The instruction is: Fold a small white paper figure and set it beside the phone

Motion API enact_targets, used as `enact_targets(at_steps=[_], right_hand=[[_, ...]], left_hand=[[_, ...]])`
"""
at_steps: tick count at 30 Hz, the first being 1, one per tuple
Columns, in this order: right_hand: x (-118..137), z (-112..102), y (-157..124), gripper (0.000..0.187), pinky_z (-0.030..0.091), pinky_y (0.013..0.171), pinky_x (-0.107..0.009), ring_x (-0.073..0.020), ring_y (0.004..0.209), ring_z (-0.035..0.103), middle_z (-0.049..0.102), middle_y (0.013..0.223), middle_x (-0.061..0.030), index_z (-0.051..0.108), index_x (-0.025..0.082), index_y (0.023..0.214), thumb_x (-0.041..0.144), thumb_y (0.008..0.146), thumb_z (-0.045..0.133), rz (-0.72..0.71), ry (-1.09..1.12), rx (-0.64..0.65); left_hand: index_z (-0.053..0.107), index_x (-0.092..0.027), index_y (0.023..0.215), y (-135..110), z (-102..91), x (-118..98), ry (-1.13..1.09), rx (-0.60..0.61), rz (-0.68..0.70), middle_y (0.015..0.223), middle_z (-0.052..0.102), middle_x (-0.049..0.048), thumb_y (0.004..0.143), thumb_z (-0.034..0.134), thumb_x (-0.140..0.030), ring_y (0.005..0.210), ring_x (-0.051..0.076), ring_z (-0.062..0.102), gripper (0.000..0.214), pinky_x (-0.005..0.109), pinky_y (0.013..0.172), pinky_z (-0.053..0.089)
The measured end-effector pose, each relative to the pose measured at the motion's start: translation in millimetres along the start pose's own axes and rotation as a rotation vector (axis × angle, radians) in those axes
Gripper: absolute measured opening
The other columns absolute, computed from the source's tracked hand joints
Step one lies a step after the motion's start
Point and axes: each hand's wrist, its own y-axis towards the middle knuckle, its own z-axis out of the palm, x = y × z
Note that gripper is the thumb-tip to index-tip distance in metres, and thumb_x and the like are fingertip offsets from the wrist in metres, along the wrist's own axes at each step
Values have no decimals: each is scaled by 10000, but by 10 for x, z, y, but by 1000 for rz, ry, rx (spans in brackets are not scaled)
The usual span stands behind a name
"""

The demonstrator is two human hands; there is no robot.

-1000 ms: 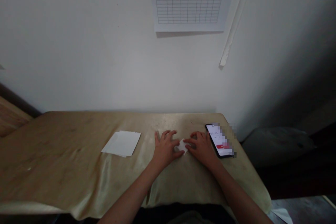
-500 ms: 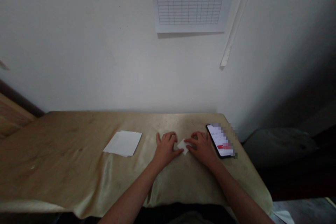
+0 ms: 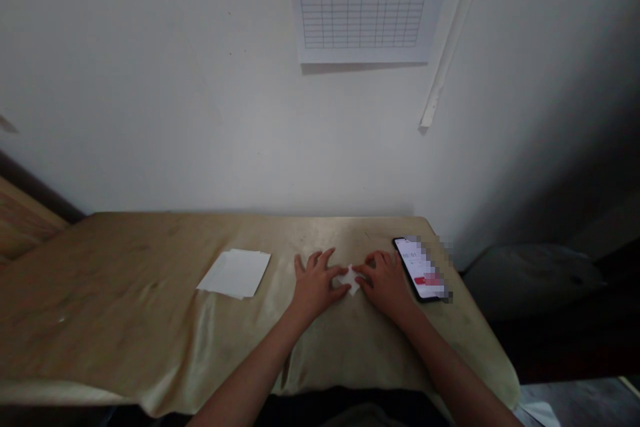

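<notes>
Now the left hand stretches its index finger to the small paper, facing the right hand: steadier, likely (thumbs and index fingers apart; pinching, can't tell).

The left forearm and right forearm reach forward, angling inward, palms down. The left hand fans its outer fingers, thumb and forefinger parted; the right hand bends its fingers more, thumb and forefinger slightly apart.
</notes>
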Motion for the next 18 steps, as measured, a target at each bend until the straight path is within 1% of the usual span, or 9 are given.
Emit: enact_targets(at_steps=[3,5,7,11,15,18], right_hand=[[14,-38,-1,179,156,1154,-594,-274,1154,514,617,1113,-78,740,306,1043,364,929,615,-17,-29,-7],[14,-59,-2,165,165,1151,-591,-271,1132,523,622,1080,-77,741,273,944,378,925,616,-21,-47,-15],[4,-76,-3,160,174,1147,-590,-270,1115,529,622,1047,-71,736,261,881,390,904,644,-20,-57,-25],[-24,-84,-5,152,161,1156,-583,-260,1099,538,623,1009,-52,734,263,809,401,862,702,-21,-41,-47],[-46,-50,-9,169,152,1168,-571,-255,1096,541,635,995,-49,719,252,765,395,856,711,-21,-21,-63],[-73,-8,-6,189,168,1163,-570,-257,1087,543,640,981,-50,695,239,746,388,861,706,-19,-10,-61]], left_hand=[[713,-427,1110,2,4,-3,18,0,-9,1545,449,14,783,750,-530,1411,386,354,345,800,1101,61],[713,-429,1112,1,5,-5,25,-1,-10,1544,449,12,786,742,-541,1414,391,351,346,804,1097,65],[711,-431,1119,-2,6,-7,28,-2,-8,1542,451,12,790,734,-551,1414,387,353,351,800,1100,66],[706,-429,1132,-10,9,-4,22,3,-9,1539,454,15,793,731,-556,1421,376,346,363,787,1112,54],[700,-424,1132,-15,8,2,2,14,-11,1539,455,17,805,729,-536,1419,369,349,347,794,1104,69],[696,-424,1136,-7,12,5,-17,18,-11,1536,457,13,825,716,-516,1419,366,347,324,800,1099,77]])
